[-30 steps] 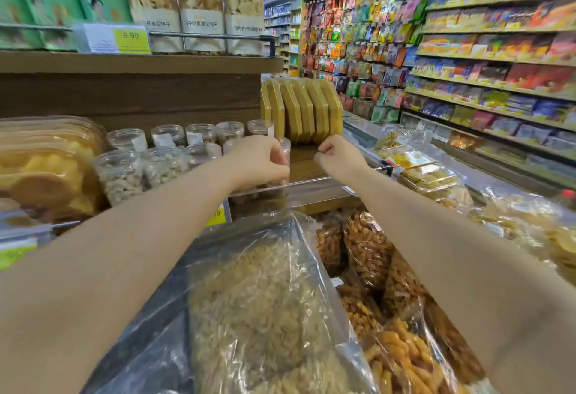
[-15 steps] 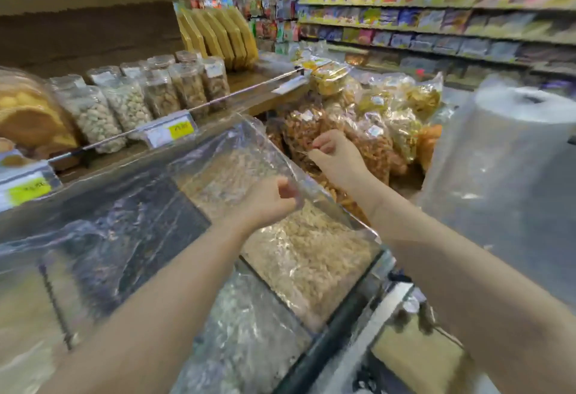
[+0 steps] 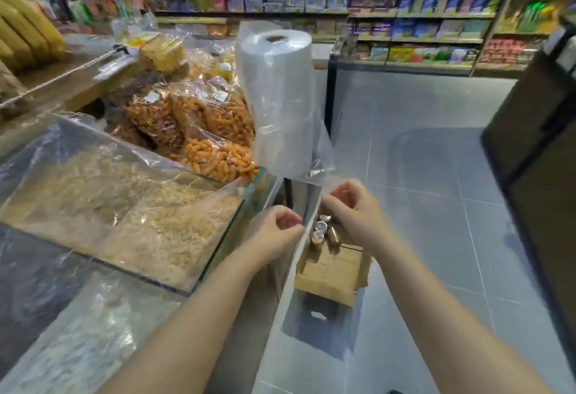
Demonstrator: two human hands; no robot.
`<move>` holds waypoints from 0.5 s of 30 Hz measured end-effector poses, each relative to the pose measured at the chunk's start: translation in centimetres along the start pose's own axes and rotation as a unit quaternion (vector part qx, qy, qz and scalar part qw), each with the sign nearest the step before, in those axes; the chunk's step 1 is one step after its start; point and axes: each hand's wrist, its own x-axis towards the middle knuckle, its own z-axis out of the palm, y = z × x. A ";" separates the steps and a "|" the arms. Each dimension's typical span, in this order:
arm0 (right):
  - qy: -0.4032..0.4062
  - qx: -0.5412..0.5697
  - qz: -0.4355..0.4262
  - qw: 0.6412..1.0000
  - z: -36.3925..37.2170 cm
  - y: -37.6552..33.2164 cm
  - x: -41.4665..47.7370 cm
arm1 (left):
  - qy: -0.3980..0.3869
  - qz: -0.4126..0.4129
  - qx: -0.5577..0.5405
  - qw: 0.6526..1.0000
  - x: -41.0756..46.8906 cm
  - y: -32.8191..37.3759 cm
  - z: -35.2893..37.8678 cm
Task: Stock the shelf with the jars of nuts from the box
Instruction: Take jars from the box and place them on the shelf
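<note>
Stretching up from the bottom of the frame, both my bare forearms point toward the middle. My left hand (image 3: 278,231) has its fingers curled into the palm with nothing in them, just beside the corner of the glass bin (image 3: 218,264). My right hand (image 3: 352,214) hangs to the right of it, fingers bent too, directly above the jars of nuts (image 3: 321,231). It is blurred, and I cannot tell whether it touches or holds one.

The jars stand bunched at the far end of the cardboard box (image 3: 332,272), which sits low in the lower middle of the frame, against the side of the counter. The near part of the box shows bare cardboard.

The glass bin fills the left of the frame, lined with clear plastic and holding pale loose snacks. Behind it lie bags of orange snacks (image 3: 215,119). An upright roll of plastic bags (image 3: 277,94) stands above my hands, near the centre. Grey floor tiles (image 3: 436,181) spread to the right, with a dark cabinet (image 3: 539,150) at the right edge. Across the top run shelves (image 3: 311,1) packed with coloured packets.
</note>
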 end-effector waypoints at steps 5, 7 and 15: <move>0.059 0.010 0.065 0.996 -10.9 5.9 0.3 | -0.039 -0.007 -0.018 0.999 2.4 5.4 9.3; 0.067 0.005 0.075 0.995 -15.2 8.0 0.8 | -0.053 -0.014 -0.041 0.998 3.3 7.5 13.4; 0.061 -0.047 0.113 0.991 -28.1 14.1 4.4 | -0.105 -0.043 -0.066 0.991 6.5 11.6 24.7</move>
